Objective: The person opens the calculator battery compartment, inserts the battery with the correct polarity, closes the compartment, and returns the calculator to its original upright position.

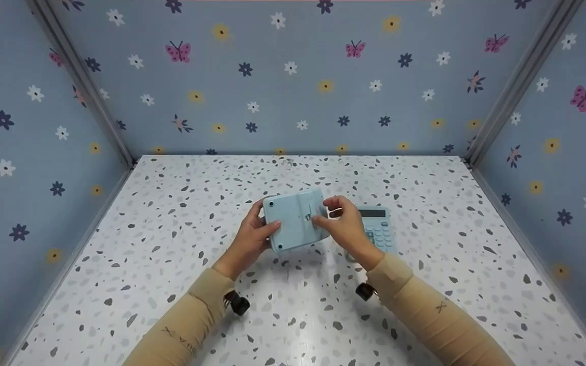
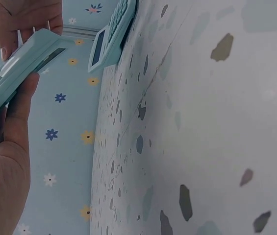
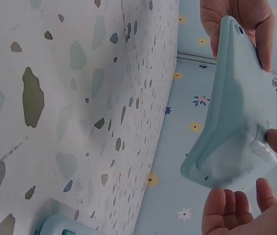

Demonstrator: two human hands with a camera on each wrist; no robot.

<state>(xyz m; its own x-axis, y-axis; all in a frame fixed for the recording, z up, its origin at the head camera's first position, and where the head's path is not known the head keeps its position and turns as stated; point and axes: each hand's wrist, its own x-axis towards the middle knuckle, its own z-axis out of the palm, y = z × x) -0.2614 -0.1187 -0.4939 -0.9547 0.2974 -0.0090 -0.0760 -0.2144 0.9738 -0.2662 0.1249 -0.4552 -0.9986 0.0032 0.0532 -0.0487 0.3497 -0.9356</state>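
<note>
In the head view my left hand [image 1: 252,231] grips a light blue calculator [image 1: 293,223] by its left side, thumb on the back and the other fingers underneath. The calculator is held above the table with its back up, showing small dark round feet. My right hand [image 1: 346,223] is at its right end, thumb on a small tab [image 3: 264,151] set in the back. The curled fingertips [image 3: 217,198] of that hand come up to the calculator's edge. Its keys are hidden from the head view.
A second light blue calculator [image 1: 380,229] lies keys up on the speckled table [image 1: 181,193], partly behind my right hand and wrist. Flower-patterned panels [image 1: 293,91] enclose the back and both sides, with metal posts [image 1: 522,81] in the corners.
</note>
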